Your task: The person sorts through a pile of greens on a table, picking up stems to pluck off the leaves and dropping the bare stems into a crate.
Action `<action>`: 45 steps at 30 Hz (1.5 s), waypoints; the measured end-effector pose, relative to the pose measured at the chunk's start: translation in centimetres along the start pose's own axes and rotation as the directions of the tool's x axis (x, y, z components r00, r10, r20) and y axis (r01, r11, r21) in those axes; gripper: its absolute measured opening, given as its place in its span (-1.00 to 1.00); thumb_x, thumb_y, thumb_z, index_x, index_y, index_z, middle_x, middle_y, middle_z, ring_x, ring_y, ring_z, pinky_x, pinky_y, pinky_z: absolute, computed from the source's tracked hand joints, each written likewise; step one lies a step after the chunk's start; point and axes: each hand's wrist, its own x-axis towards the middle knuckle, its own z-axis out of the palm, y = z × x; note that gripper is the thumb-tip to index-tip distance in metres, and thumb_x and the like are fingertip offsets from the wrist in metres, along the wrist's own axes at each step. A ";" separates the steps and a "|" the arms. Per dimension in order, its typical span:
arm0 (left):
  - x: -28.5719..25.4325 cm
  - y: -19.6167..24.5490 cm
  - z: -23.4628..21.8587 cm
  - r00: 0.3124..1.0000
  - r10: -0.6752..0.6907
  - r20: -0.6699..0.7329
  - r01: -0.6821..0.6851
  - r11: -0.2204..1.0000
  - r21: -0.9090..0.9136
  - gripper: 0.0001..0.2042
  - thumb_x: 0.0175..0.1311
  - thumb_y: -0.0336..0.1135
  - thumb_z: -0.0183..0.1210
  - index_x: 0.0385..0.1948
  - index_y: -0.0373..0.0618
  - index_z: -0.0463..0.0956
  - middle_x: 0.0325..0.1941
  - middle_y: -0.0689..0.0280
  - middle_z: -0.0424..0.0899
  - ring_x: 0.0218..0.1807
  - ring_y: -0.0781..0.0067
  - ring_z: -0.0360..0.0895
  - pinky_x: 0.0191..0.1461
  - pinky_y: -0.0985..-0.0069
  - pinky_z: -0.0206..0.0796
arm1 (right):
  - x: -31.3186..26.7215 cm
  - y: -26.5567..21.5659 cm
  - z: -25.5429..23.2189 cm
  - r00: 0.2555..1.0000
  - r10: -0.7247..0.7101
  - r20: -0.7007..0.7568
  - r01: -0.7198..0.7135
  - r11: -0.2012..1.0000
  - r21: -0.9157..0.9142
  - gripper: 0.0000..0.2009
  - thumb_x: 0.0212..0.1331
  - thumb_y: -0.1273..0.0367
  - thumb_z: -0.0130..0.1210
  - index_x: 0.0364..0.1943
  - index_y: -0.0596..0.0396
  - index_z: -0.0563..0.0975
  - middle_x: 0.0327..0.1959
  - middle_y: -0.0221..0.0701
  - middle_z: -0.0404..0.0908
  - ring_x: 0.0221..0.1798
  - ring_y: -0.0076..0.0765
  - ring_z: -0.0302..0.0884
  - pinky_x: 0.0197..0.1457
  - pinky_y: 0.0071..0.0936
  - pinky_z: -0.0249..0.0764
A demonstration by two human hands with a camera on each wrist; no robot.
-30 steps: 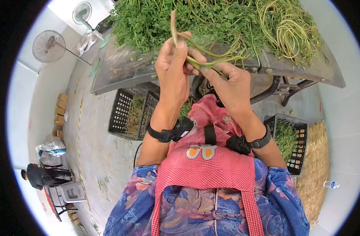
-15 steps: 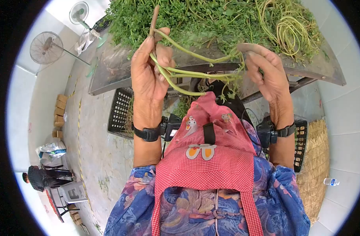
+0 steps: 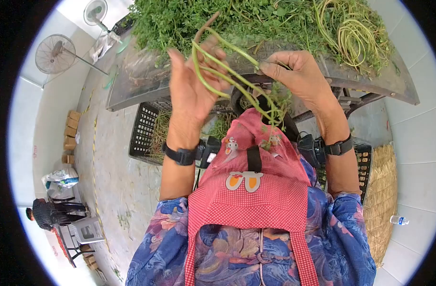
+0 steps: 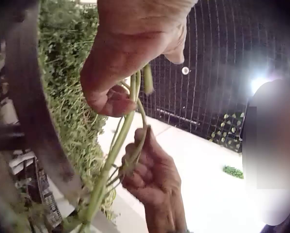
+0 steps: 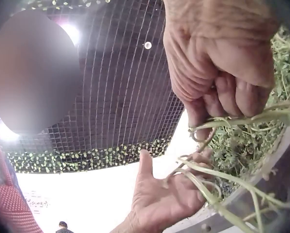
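Note:
My right hand pinches one branch of a green plant stem between thumb and fingers. That stem forks into several long branches with small leaves at their lower ends, over the apron. My left hand is at the stem's brownish upper end, thumb spread away and palm turned up. Its fingers are blurred behind the branches. The right wrist view shows the stems crossing in front of the left hand, while the right hand grips a branch above.
A pile of leafy greens covers the metal table, with a bundle of bare stems at its right. A black crate stands below left. A woven straw mat lies at right. Two fans and a seated person are further left.
My right hand first came away from the stem to the right, then moved back and took one branch. The left hand's thumb and fingers have loosened from the stem, which has tilted down to the right.

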 end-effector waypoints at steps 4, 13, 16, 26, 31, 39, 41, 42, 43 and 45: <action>-1.5 -3.5 -0.4 0.998 -0.042 0.049 0.032 0.980 0.195 -0.29 0.12 0.19 0.09 0.14 -0.24 0.25 -0.21 0.33 0.51 -0.20 0.48 0.43 -0.20 0.63 0.19 | -0.1 0.6 0.9 1.000 -0.004 -0.009 0.005 1.000 0.029 -0.75 0.06 0.26 0.17 -0.45 0.22 0.61 -0.68 -0.60 0.43 -0.59 -0.74 0.24 -0.53 -0.63 0.22; -1.1 -3.3 1.6 0.964 0.039 -0.263 0.058 0.934 0.352 -0.81 0.18 -0.30 0.19 -0.34 -0.26 0.58 -0.64 0.48 0.48 -0.68 0.81 0.29 -0.65 0.85 0.07 | -0.8 -0.3 1.1 0.975 -0.212 0.067 0.220 0.878 -0.424 -0.75 0.13 0.28 0.06 -0.45 0.22 0.58 -0.70 -0.40 0.46 -0.58 -0.54 0.42 -0.50 -0.49 0.29; -1.2 -3.2 1.5 0.955 0.087 -0.285 0.023 0.932 0.361 -0.81 0.19 -0.29 0.18 -0.38 -0.25 0.57 -0.63 0.45 0.50 -0.68 0.81 0.30 -0.65 0.85 0.07 | -0.5 1.2 1.7 0.925 -0.370 -0.087 0.252 0.767 -0.590 -0.74 0.13 0.26 0.04 -0.42 0.22 0.56 -0.67 -0.26 0.48 -0.58 -0.43 0.48 -0.48 -0.44 0.33; -0.4 -3.1 1.9 0.967 0.101 -0.236 0.005 0.912 0.410 -0.81 0.21 -0.28 0.16 -0.40 -0.25 0.58 -0.63 0.42 0.53 -0.68 0.81 0.30 -0.65 0.85 0.03 | -1.2 0.2 0.9 0.993 -0.115 -0.023 0.108 0.973 -0.205 -0.77 0.02 0.28 0.14 -0.36 0.19 0.58 -0.50 -0.28 0.59 -0.48 -0.40 0.51 -0.37 -0.41 0.39; -0.4 -3.6 1.7 0.961 0.199 -0.193 -0.074 0.856 0.512 -0.80 0.22 -0.28 0.15 -0.40 -0.25 0.59 -0.63 0.42 0.53 -0.65 0.79 0.31 -0.63 0.83 0.05 | -0.8 -0.4 2.1 0.966 -0.229 -0.119 0.127 0.822 -0.555 -0.78 0.02 0.28 0.09 -0.41 0.18 0.56 -0.49 -0.22 0.59 -0.45 -0.29 0.55 -0.36 -0.33 0.39; -0.7 -0.7 1.2 0.959 0.199 -0.203 -0.101 0.906 0.412 -0.73 0.26 -0.22 0.09 -0.32 -0.32 0.53 -0.66 0.43 0.49 -0.64 0.72 0.29 -0.67 0.81 -0.02 | -1.7 1.3 -6.3 0.927 0.170 -0.334 0.022 0.865 0.501 -0.77 0.14 0.27 0.03 -0.27 0.17 0.50 -0.56 -0.36 0.55 -0.55 -0.46 0.49 -0.64 -0.55 0.24; -0.3 -0.5 0.9 0.961 0.189 -0.203 -0.099 0.917 0.386 -0.72 0.27 -0.22 0.08 -0.32 -0.33 0.52 -0.68 0.43 0.48 -0.66 0.73 0.26 -0.67 0.80 -0.01 | -2.7 0.0 -5.7 0.923 0.214 -0.319 0.015 0.811 0.585 -0.75 0.19 0.28 0.00 -0.19 0.20 0.48 -0.58 -0.41 0.51 -0.59 -0.55 0.41 -0.67 -0.68 0.12; -0.2 -0.6 0.6 0.969 0.166 -0.185 -0.097 0.939 0.330 -0.73 0.28 -0.22 0.07 -0.33 -0.32 0.53 -0.67 0.43 0.48 -0.68 0.75 0.26 -0.67 0.81 -0.02 | -3.0 -0.4 -5.4 0.920 0.260 -0.293 0.001 0.745 0.667 -0.72 0.23 0.29 -0.02 -0.12 0.23 0.46 -0.61 -0.46 0.47 -0.63 -0.63 0.34 -0.70 -0.80 -0.01; -0.2 -0.5 0.4 0.975 0.144 -0.169 -0.095 0.958 0.272 -0.73 0.29 -0.22 0.06 -0.34 -0.30 0.54 -0.67 0.43 0.48 -0.69 0.77 0.26 -0.68 0.82 -0.03 | -3.3 0.3 -5.4 0.920 0.261 -0.294 0.001 0.746 0.666 -0.72 0.23 0.29 -0.02 -0.12 0.23 0.46 -0.61 -0.46 0.47 -0.63 -0.63 0.34 -0.70 -0.80 -0.01; -0.3 -0.5 0.4 0.978 0.138 -0.158 -0.092 0.958 0.272 -0.72 0.28 -0.22 0.07 -0.34 -0.32 0.53 -0.67 0.43 0.47 -0.69 0.77 0.25 -0.67 0.81 -0.03 | -3.6 2.4 -5.5 0.999 0.031 -0.017 -0.005 0.608 0.794 -0.71 0.26 0.33 -0.06 -0.02 0.24 0.42 -0.60 -0.45 0.46 -0.65 -0.65 0.29 -0.74 -0.82 -0.09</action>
